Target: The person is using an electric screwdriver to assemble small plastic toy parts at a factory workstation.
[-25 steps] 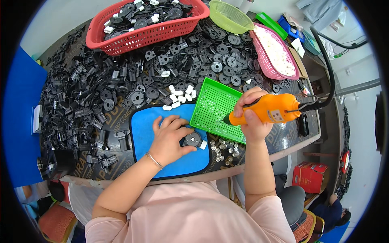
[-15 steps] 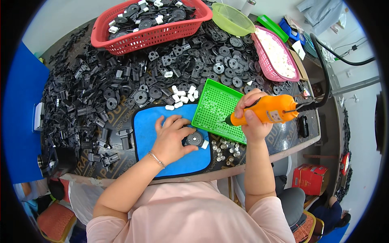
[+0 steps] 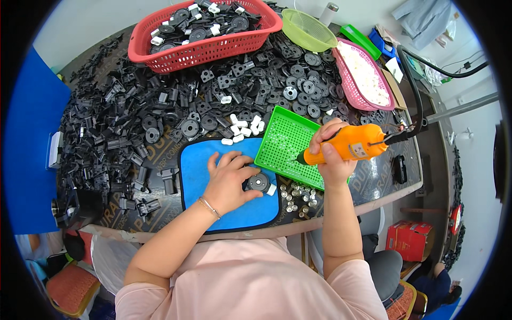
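Observation:
On the blue mat (image 3: 194, 168), my left hand (image 3: 228, 181) grips a black round plastic part (image 3: 260, 182) between thumb and fingers. A small white piece (image 3: 271, 190) sticks out at the part's right side. In my right hand (image 3: 336, 166) is an orange electric screwdriver (image 3: 354, 142), wrapped by fingers and thumb. Its dark tip points left and down, over the green perforated tray (image 3: 277, 130) and apart from the black part. Small metal pieces (image 3: 298, 198) lie in a cluster on the table, right of the mat.
Loose black parts (image 3: 122, 106) cover the table's left and back. White plastic pieces (image 3: 244, 127) lie behind the mat. A red basket (image 3: 208, 56) of parts, a yellow-green colander (image 3: 309, 40) and a pink basket (image 3: 349, 85) stand farther back. The screwdriver's cable (image 3: 410, 80) runs up right.
My view has shifted slightly, so the table's contents sit a little differently in the picture. Both hands keep their holds on the black part and the electric screwdriver.

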`<act>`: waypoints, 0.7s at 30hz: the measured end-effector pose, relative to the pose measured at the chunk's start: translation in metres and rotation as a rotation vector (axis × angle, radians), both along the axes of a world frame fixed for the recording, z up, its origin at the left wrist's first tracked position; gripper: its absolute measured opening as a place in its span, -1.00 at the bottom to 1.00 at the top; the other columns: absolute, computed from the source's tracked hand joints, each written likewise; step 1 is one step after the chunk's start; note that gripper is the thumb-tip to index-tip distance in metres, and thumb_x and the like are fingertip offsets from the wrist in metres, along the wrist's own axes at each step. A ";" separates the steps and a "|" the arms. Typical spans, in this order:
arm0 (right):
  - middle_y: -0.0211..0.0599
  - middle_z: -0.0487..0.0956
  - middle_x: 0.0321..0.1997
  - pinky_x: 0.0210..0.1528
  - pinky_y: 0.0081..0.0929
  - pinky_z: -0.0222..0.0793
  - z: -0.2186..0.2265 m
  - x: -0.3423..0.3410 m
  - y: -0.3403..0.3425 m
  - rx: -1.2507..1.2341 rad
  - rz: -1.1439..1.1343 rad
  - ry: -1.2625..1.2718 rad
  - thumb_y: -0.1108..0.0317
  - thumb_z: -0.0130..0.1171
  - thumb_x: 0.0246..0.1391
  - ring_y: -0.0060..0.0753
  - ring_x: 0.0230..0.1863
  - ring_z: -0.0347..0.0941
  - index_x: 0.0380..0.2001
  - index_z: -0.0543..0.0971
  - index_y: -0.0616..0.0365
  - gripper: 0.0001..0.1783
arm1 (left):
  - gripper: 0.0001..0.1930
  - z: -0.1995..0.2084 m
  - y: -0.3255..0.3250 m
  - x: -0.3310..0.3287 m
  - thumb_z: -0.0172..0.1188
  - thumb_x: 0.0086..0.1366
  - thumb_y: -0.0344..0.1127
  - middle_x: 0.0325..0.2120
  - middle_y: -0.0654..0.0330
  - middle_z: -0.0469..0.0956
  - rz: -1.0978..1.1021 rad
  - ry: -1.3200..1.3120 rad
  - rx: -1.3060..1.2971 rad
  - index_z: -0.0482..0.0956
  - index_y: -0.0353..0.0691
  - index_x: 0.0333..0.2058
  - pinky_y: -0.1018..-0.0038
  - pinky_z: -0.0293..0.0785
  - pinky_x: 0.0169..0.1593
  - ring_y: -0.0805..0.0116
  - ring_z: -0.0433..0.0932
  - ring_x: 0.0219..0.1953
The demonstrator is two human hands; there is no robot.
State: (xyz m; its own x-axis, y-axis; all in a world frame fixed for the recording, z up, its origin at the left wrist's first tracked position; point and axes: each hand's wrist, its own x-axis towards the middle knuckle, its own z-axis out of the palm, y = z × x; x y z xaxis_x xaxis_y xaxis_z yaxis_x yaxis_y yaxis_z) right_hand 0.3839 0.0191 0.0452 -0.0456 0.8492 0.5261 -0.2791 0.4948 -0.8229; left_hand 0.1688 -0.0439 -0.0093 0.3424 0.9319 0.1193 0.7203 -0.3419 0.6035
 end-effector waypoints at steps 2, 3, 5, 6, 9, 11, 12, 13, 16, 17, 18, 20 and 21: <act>-0.21 0.35 -0.39 -0.45 -0.56 0.34 0.001 -0.001 0.000 -0.009 0.010 0.006 0.41 0.20 -0.11 -0.44 -0.54 0.37 -0.37 0.38 0.28 -0.74 | -0.46 -0.002 -0.001 -0.001 0.47 -0.28 -0.03 -0.08 0.27 0.46 0.003 0.017 0.026 0.63 -0.02 -0.23 -0.03 -0.13 0.21 0.16 0.26 0.14; -0.21 0.35 -0.39 -0.45 -0.56 0.33 0.003 -0.001 0.000 0.004 -0.018 -0.011 0.41 0.20 -0.11 -0.44 -0.54 0.36 -0.37 0.37 0.28 -0.74 | -0.46 -0.001 -0.002 -0.002 0.47 -0.28 -0.03 -0.08 0.27 0.46 0.006 0.019 0.027 0.63 -0.02 -0.23 -0.03 -0.13 0.21 0.16 0.26 0.14; -0.21 0.34 -0.39 -0.45 -0.56 0.33 0.008 -0.001 0.000 0.017 -0.041 -0.026 0.40 0.20 -0.10 -0.45 -0.53 0.36 -0.36 0.37 0.27 -0.73 | -0.35 0.000 -0.005 -0.004 0.47 -0.31 0.04 -0.03 0.24 0.42 0.011 0.022 0.047 0.58 -0.03 -0.14 -0.02 -0.16 0.22 0.15 0.24 0.15; -0.22 0.34 -0.38 -0.46 -0.56 0.33 0.012 0.000 -0.001 0.035 -0.033 -0.004 0.39 0.20 -0.10 -0.44 -0.53 0.36 -0.36 0.37 0.27 -0.73 | -0.35 0.003 -0.009 -0.007 0.47 -0.31 0.04 -0.03 0.24 0.42 0.017 0.025 0.047 0.58 -0.03 -0.14 -0.02 -0.16 0.22 0.15 0.24 0.15; -0.21 0.32 -0.35 -0.46 -0.57 0.32 0.032 -0.004 -0.010 0.071 0.043 0.065 0.36 0.19 -0.08 -0.43 -0.53 0.35 -0.34 0.35 0.25 -0.71 | -0.23 0.014 -0.024 -0.021 0.47 -0.34 0.09 0.01 0.23 0.39 0.049 -0.030 0.046 0.52 -0.05 -0.07 -0.01 -0.17 0.22 0.14 0.23 0.16; -0.20 0.32 -0.35 -0.47 -0.57 0.31 0.039 -0.017 -0.018 0.101 0.160 0.132 0.34 0.19 -0.07 -0.42 -0.53 0.35 -0.35 0.35 0.24 -0.71 | -0.20 0.012 -0.036 -0.038 0.48 -0.36 0.09 0.00 0.23 0.38 0.079 -0.016 0.021 0.49 -0.07 -0.05 0.00 -0.16 0.22 0.14 0.23 0.15; -0.20 0.33 -0.35 -0.47 -0.56 0.33 0.043 -0.025 -0.024 0.068 0.228 0.148 0.29 0.22 -0.04 -0.40 -0.53 0.37 -0.37 0.36 0.24 -0.70 | -0.23 0.014 -0.042 -0.042 0.48 -0.35 0.07 -0.03 0.22 0.40 0.091 0.004 0.006 0.49 -0.10 -0.08 0.06 -0.11 0.21 0.15 0.27 0.11; -0.20 0.33 -0.35 -0.47 -0.56 0.33 0.043 -0.035 -0.030 0.065 0.236 0.150 0.29 0.22 -0.04 -0.40 -0.53 0.37 -0.37 0.36 0.24 -0.70 | -0.23 0.011 -0.048 -0.044 0.48 -0.35 0.07 -0.03 0.22 0.40 0.099 0.005 0.003 0.49 -0.10 -0.08 0.06 -0.11 0.21 0.15 0.27 0.11; -0.22 0.34 -0.35 -0.48 -0.54 0.35 0.039 -0.063 -0.042 0.030 0.406 0.084 0.27 0.26 -0.05 -0.40 -0.53 0.39 -0.38 0.38 0.25 -0.68 | -0.29 0.001 -0.056 -0.048 0.47 -0.28 -0.02 -0.09 0.23 0.42 0.161 -0.077 -0.009 0.50 -0.13 -0.08 0.09 -0.10 0.20 0.20 0.29 0.07; -0.23 0.34 -0.36 -0.48 -0.53 0.36 0.033 -0.069 -0.043 0.044 0.410 0.000 0.29 0.28 -0.06 -0.41 -0.53 0.40 -0.37 0.38 0.24 -0.67 | -0.29 0.000 -0.057 -0.048 0.47 -0.28 -0.02 -0.09 0.23 0.42 0.167 -0.080 -0.008 0.50 -0.13 -0.08 0.09 -0.10 0.20 0.20 0.29 0.07; -0.24 0.35 -0.36 -0.48 -0.53 0.37 0.028 -0.073 -0.044 0.059 0.416 -0.084 0.30 0.30 -0.07 -0.41 -0.52 0.42 -0.36 0.39 0.24 -0.67 | -0.32 0.001 -0.056 -0.046 0.46 -0.27 -0.04 -0.10 0.23 0.42 0.162 -0.093 0.002 0.51 -0.12 -0.09 0.10 -0.08 0.19 0.21 0.30 0.07; -0.24 0.35 -0.36 -0.47 -0.53 0.37 0.026 -0.076 -0.045 0.049 0.442 -0.121 0.32 0.31 -0.08 -0.42 -0.52 0.42 -0.35 0.40 0.24 -0.67 | -0.35 0.000 -0.053 -0.044 0.46 -0.26 -0.06 -0.10 0.23 0.43 0.163 -0.110 0.013 0.52 -0.12 -0.11 0.12 -0.05 0.18 0.22 0.31 0.06; -0.24 0.35 -0.36 -0.47 -0.53 0.37 0.025 -0.076 -0.046 0.041 0.461 -0.154 0.34 0.31 -0.09 -0.44 -0.51 0.42 -0.35 0.40 0.23 -0.68 | -0.38 -0.003 -0.051 -0.043 0.46 -0.25 -0.08 -0.12 0.24 0.44 0.141 -0.110 0.027 0.53 -0.11 -0.13 0.13 -0.04 0.18 0.22 0.31 0.05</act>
